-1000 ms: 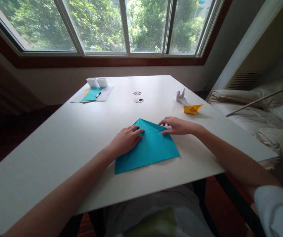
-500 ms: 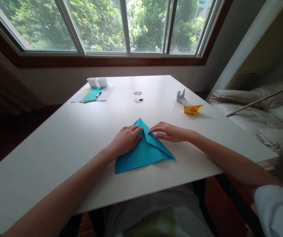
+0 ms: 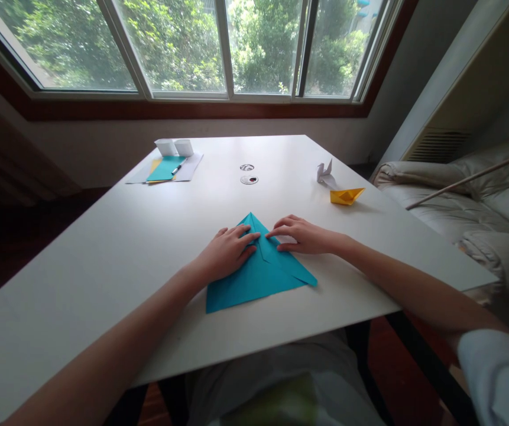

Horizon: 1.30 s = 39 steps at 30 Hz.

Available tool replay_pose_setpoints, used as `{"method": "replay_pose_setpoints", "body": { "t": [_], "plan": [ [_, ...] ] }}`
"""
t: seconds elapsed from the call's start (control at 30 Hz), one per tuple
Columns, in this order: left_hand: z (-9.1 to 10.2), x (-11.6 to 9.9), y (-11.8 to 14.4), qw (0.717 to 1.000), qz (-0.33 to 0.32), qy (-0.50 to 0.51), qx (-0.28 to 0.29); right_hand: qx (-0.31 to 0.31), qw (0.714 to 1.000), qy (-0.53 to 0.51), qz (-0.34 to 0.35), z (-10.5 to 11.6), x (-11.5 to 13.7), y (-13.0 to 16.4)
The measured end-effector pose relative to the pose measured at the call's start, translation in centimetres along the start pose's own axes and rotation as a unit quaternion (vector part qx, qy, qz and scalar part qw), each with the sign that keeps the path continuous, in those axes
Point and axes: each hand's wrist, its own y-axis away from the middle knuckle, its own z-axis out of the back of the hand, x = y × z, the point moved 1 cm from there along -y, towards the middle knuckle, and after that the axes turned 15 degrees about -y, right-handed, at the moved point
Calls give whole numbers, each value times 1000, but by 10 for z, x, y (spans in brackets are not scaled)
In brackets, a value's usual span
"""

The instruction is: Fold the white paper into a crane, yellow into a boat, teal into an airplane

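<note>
A blue sheet of origami paper (image 3: 254, 284), folded to a point at its far end, lies on the white table near its front edge. A folded flap runs down its right side. My left hand (image 3: 227, 251) rests on the paper's left part, fingers stretched toward the middle crease and holding nothing. On the right slanted edge lie the fingertips of my right hand (image 3: 301, 235), its fingers apart and nothing gripped between them. The left edge of the paper is partly hidden under my left hand.
A yellow paper boat (image 3: 346, 196) and a white paper crane (image 3: 324, 173) stand at the table's right. Back left are coloured sheets (image 3: 165, 169), a pen (image 3: 178, 168) and white paper boxes (image 3: 174, 147). Two round inserts (image 3: 249, 180) sit mid-table. A sofa (image 3: 431, 195) stands right.
The right flap of the blue paper now lies flatter. My left fingers have spread a little toward the crease, and my right fingers have bent slightly at the edge.
</note>
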Motion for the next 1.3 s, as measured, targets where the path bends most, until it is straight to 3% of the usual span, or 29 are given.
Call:
{"method": "replay_pose_setpoints", "body": {
  "t": [0.3, 0.67, 0.87, 1.0, 1.3],
  "plan": [
    [-4, 2, 0, 1000, 13, 10, 8, -58, 992, -4, -112, -2, -34, -46],
    [0, 0, -1, 1000, 21, 0, 13, -109, 981, 36, -159, -7, -49, -98],
    [-1, 0, -1, 999, 27, -14, 14, -124, 975, 57, -173, -9, -45, -86],
    [1, 0, 0, 999, 25, -24, 13, -102, 980, 51, -164, -6, -39, -66],
    [2, -1, 2, 999, 28, -33, 6, -37, 995, 47, -75, -6, -4, -18]
  ]
}}
